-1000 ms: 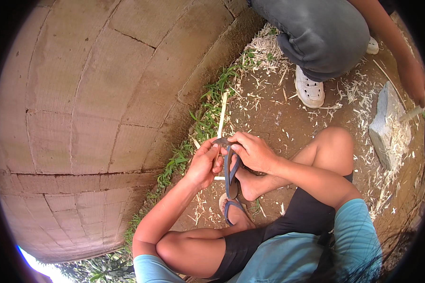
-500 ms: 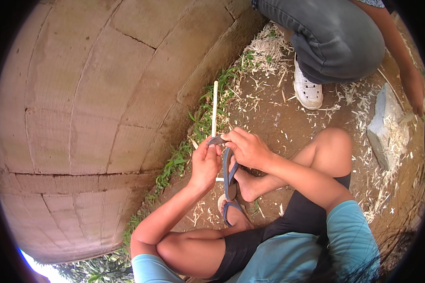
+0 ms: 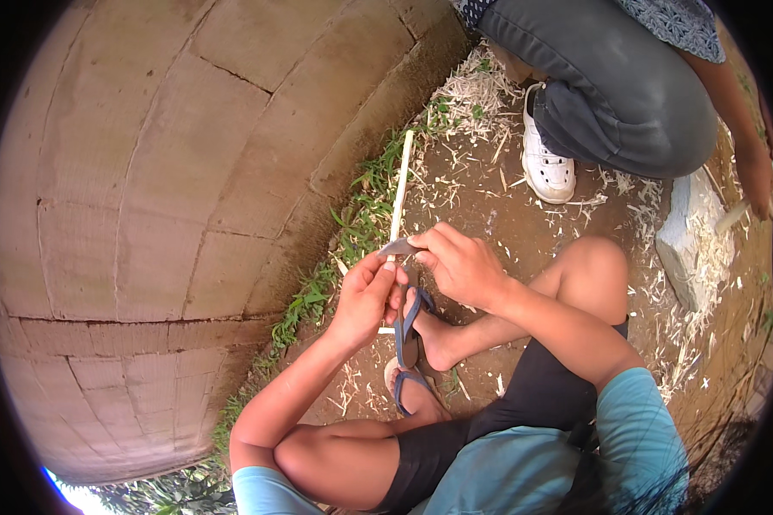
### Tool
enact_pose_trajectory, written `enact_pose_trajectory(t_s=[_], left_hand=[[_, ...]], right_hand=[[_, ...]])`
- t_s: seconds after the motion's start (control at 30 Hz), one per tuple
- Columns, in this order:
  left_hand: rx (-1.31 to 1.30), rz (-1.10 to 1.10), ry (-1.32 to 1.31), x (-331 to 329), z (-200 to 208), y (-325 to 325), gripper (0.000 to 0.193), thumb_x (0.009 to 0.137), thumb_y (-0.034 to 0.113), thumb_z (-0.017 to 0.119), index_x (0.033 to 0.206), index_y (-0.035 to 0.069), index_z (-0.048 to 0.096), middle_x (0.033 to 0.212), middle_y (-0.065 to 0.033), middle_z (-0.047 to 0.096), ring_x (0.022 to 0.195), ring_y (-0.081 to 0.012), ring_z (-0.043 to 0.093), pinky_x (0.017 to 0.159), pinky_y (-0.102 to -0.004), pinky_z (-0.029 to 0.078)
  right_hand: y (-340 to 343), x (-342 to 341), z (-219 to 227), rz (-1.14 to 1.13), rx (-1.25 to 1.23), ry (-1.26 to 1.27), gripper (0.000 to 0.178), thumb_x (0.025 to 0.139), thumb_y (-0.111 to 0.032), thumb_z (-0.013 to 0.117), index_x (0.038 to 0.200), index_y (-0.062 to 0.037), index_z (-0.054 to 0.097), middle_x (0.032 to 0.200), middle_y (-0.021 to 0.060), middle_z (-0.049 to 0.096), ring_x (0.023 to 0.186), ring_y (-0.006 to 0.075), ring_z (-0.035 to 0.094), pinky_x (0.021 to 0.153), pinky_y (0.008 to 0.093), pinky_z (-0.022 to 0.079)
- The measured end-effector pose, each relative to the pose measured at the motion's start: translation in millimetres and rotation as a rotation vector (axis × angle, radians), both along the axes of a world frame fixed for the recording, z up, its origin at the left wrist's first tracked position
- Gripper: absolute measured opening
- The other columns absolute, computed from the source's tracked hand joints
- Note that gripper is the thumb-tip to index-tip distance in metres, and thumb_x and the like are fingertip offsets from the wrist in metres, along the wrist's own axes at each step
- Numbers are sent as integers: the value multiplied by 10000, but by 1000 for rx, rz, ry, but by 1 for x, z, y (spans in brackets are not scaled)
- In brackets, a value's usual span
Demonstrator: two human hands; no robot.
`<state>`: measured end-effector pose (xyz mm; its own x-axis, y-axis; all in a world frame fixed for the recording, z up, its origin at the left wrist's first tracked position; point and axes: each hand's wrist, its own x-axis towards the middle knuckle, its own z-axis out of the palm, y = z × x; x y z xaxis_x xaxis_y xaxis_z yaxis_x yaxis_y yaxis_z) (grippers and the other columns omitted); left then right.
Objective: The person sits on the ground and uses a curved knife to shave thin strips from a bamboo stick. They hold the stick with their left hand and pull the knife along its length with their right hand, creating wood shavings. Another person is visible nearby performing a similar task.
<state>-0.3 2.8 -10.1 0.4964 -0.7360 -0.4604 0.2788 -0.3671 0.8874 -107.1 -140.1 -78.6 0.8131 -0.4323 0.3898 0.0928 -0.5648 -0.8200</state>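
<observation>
Head view, looking down from where I stand: the block wall (image 3: 146, 172) closes off the left side, with a strip of grass (image 3: 313, 300) along its foot. The pale stick (image 3: 401, 184) points far from the person's hands, its tip showing against that grass near the wall. Brown earth strewn with shavings (image 3: 481, 90) stretches between the hands and a co-worker's white shoe (image 3: 548, 167). On the right, the person's bent knee (image 3: 597, 257) bounds the working space, and beyond it lies a rough grey stone (image 3: 683, 236).

The left hand (image 3: 362, 300) is closed around the stick, just on the near side of a small dark blade (image 3: 395, 248). The right hand (image 3: 464, 264) pinches the blade's right end, and the blade crosses the stick.

Compared with half a second ago, the stick leans more to the right, and slightly more of it shows past the blade. The co-worker's dark-trousered knee (image 3: 674, 133) has come nearer and now hides the stone's far tip.

The person's near foot (image 3: 416, 395) sits in a blue-strapped sandal (image 3: 393, 375). A second sandal (image 3: 408, 343) is by the other foot (image 3: 438, 342); I cannot tell whether its toes are inside.
</observation>
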Motion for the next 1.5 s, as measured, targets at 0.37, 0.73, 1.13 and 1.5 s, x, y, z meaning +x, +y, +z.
enact_pose_trajectory(t_s=[0.37, 0.73, 1.13, 1.5], left_hand=[[26, -13, -174, 0, -18, 7, 139, 1007, 174, 376, 1001, 74, 471, 660, 47, 422, 449, -20, 311, 370, -186, 256], [48, -252, -476, -65, -8, 12, 153, 999, 137, 408, 1104, 54, 483, 725, 33, 452, 597, -28, 386, 514, -188, 332], [87, 210, -90, 3, -6, 4, 156, 1005, 179, 384, 1127, 84, 402, 688, 9, 462, 404, -47, 339, 323, -204, 267], [61, 153, -465, -11, -29, 1, 137, 1024, 206, 330, 1019, 86, 396, 612, 33, 367, 426, -46, 301, 348, -214, 257]], right_hand=[[22, 3, -13, 60, 70, -8, 186, 891, -161, 563, 1076, -139, 568, 919, 92, 578, 704, 381, 628, 581, 465, 530], [-73, 35, -29, -476, 54, 42, 162, 927, -57, 488, 1084, -45, 529, 924, 144, 638, 841, 276, 650, 705, 399, 504], [19, 12, -7, 55, 287, -3, 153, 922, -139, 532, 1060, -76, 512, 974, 138, 623, 811, 361, 633, 673, 447, 503], [9, 17, -5, 54, 175, -76, 142, 889, -124, 571, 1025, -87, 591, 941, 125, 615, 802, 368, 630, 642, 452, 516]])
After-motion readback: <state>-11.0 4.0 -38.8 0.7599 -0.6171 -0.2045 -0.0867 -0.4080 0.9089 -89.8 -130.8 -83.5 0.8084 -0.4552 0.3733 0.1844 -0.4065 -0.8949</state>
